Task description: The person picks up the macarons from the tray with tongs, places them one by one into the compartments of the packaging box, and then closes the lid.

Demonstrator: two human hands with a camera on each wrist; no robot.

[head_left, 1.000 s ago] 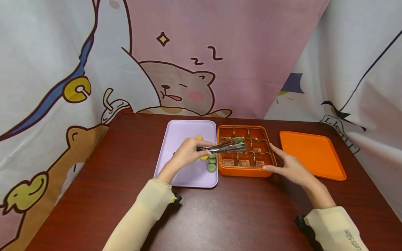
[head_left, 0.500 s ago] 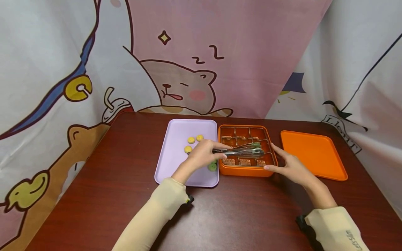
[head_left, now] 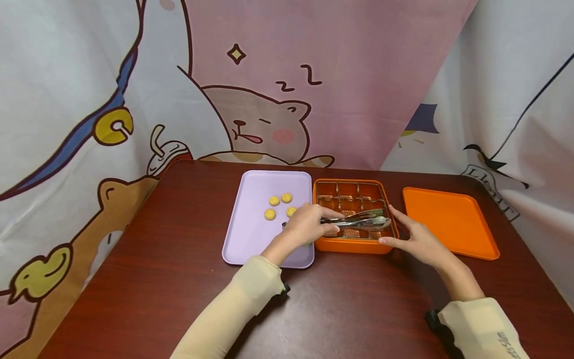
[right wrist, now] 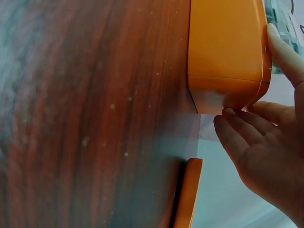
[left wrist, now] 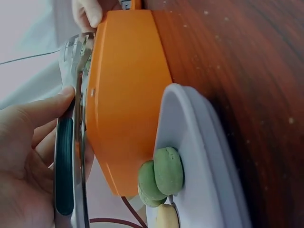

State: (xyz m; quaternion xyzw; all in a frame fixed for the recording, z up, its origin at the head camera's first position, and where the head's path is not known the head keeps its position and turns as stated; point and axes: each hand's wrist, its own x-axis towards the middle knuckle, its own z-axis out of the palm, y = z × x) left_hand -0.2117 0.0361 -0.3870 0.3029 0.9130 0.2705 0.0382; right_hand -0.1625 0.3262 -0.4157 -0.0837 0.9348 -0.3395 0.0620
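Head view: left hand (head_left: 306, 224) grips metal tongs (head_left: 358, 221), fingers curled round the handle end. Tong tips reach over the near-right compartments of the orange box (head_left: 354, 244), with something green at the tips; too small to tell what it is. Right hand (head_left: 414, 238) rests against the box's right side, fingers straight, thumb at the near corner, not curled round anything.

Lilac tray (head_left: 251, 239) sits just left of the box, edges touching or nearly so. Three yellow rounds (head_left: 278, 205) lie on the tray's middle, well apart from the near edge.

Left wrist view: two green rounds (left wrist: 161, 175) lie on the tray, next to the box wall, one partly over the other; a yellow piece just beside them.

Orange lid (head_left: 448, 222) lies flat on the bench (head_left: 358, 309), right of the box, near the right hand. Cartoon-print cloth (head_left: 251, 99) hangs behind.
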